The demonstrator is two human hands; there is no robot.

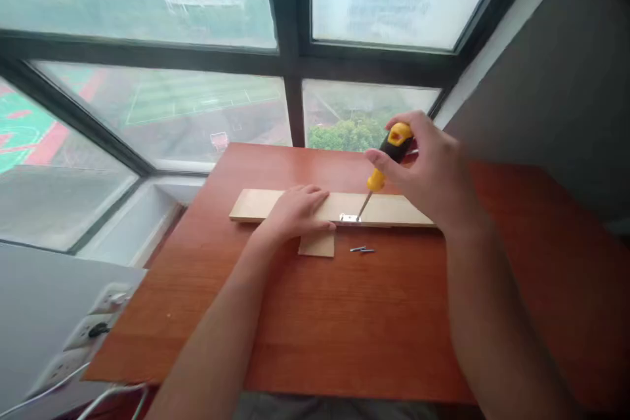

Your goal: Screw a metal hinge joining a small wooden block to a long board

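Evidently, my right grip (436, 167) pinches the screwdriver (378, 177) right of centre, angled so its tip meets the metal plate (350, 217); my left grip (296, 210), thumb spread, lies on the board (386, 209) mid-frame, probably steadying it. Screws (363, 250) lie below centre, likely for easy reach.

The head-worn camera looks forward and down across the table (354, 328) toward windows (378, 3).
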